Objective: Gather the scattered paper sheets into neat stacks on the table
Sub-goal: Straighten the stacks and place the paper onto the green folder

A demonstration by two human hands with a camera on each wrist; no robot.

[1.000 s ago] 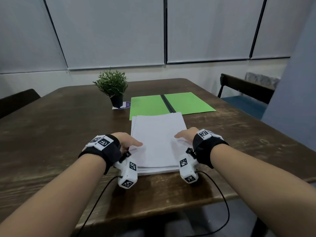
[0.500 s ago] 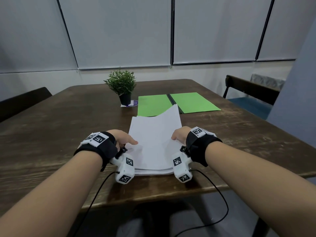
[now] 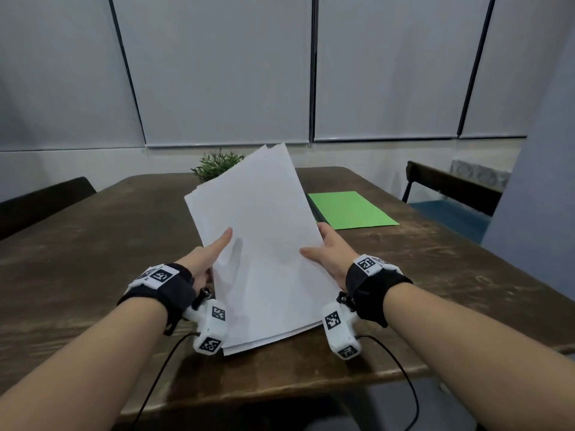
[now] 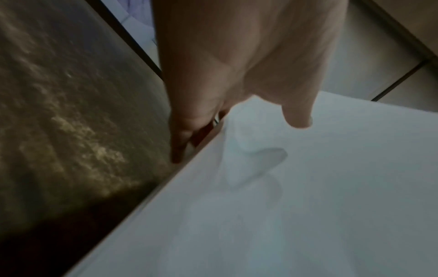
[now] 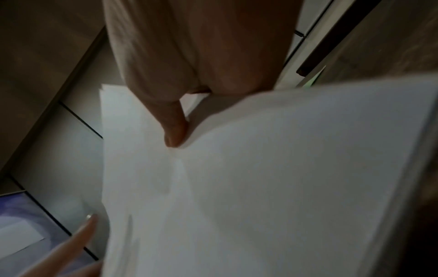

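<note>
tilting paper stack point(image 3: 261, 244), long axis away-up, grasped by left hand point(image 3: 202, 259) and right hand point(image 3: 329, 253)

White paper stack point(image 4: 308, 196) pinched by left hand point(image 4: 237, 65), thumb on top; dark bench point(image 4: 59, 112) seen beside.

office meeting room: long wooden table point(image 3: 93, 250), chairs point(image 3: 451, 188), roller blinds point(image 3: 217, 73).

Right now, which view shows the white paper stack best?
Head view. The whole paper stack shows, tilted up off the table, left hand and right hand gripping its side edges, sheets fanned at the top. Left wrist shows only a blurred creased patch under the thumb; right wrist shows a blurred face and its top corner.
</note>
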